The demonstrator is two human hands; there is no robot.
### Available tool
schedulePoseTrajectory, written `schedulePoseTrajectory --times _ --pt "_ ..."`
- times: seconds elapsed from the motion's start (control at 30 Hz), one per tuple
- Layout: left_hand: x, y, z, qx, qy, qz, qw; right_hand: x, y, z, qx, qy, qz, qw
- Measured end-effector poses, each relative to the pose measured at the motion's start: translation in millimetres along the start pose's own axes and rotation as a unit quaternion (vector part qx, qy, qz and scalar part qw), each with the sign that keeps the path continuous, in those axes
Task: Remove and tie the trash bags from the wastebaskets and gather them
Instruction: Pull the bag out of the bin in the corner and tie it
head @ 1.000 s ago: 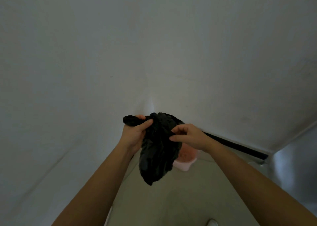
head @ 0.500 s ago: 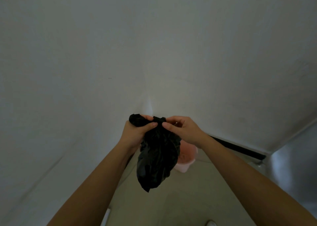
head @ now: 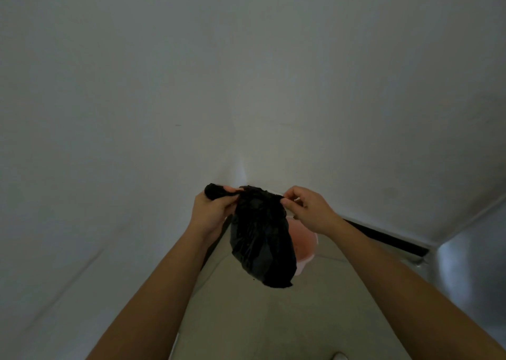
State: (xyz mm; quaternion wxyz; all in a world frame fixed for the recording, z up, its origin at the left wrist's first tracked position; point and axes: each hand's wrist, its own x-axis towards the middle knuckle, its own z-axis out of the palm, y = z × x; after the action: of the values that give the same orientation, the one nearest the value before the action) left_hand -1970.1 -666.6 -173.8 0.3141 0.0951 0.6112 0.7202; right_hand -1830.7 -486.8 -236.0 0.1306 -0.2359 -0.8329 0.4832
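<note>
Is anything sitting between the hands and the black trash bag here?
Nothing visible. The left hand grips a twisted end of the black trash bag and the right hand pinches its other top edge; it hangs above the pink wastebasket.

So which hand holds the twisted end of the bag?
The left hand grips the black bag's twisted end; the right hand only pinches its rim.

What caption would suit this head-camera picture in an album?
Left hand and right hand pinch a crumpled black plastic trash bag above a pink plastic wastebasket.
</note>
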Motion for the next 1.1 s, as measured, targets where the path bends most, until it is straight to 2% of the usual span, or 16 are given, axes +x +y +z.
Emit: schedulePoseTrajectory --times 0.17,0.23,0.33,0.4,0.5,0.6,0.7,0.77,0.87,0.93,1.1 --pt "-0.1 7.6 8.6 -0.105 0.018 -0.057 0.993 -5.3 -5.4 3.3 0.129 -0.064 0.074 0.987" --pt "-2.3 14.6 7.3 -0.149 0.036 -0.064 0.986 -6.6 1.7 4.5 0.096 -0.109 0.088 0.985" --pt "-11.4 22.1 1.1 -0.195 0.070 -0.045 0.977 -1.0 18.0 13.6 -0.022 -0.137 0.060 0.989" --pt "-21.0 22.6 -9.2 -0.189 0.098 -0.031 0.977 -0.2 14.4 20.1 -0.009 -0.117 0.046 0.992" --pt "-47.5 10.9 -38.3 -0.140 0.176 -0.023 0.974 3.3 5.5 39.6 0.042 -0.130 0.032 0.990" --pt "-84.7 -14.6 -79.0 -0.121 0.264 -0.050 0.956 5.9 -2.1 75.2 0.086 -0.174 0.046 0.980" --pt "-125.8 -37.7 -107.6 -0.134 0.309 -0.084 0.938 -5.2 -25.0 108.8 0.088 -0.194 0.025 0.977" --pt "-162.4 -51.1 -137.2 -0.150 0.371 -0.083 0.913 -25.5 -53.7 143.4 0.105 -0.242 -0.005 0.965" --pt "-206.1 -65.9 -175.6 -0.185 0.408 -0.104 0.888 -56.3 -87.3 180.2 0.121 -0.313 -0.034 0.941" --pt "-248.8 -73.7 -211.0 -0.209 0.413 -0.124 0.878 -87.0 -113.2 212.7 0.126 -0.363 -0.047 0.922" --pt "-385.9 -88.8 -303.4 -0.268 0.432 -0.087 0.857 -180.8 -191.4 322.1 0.092 -0.460 -0.092 0.878"
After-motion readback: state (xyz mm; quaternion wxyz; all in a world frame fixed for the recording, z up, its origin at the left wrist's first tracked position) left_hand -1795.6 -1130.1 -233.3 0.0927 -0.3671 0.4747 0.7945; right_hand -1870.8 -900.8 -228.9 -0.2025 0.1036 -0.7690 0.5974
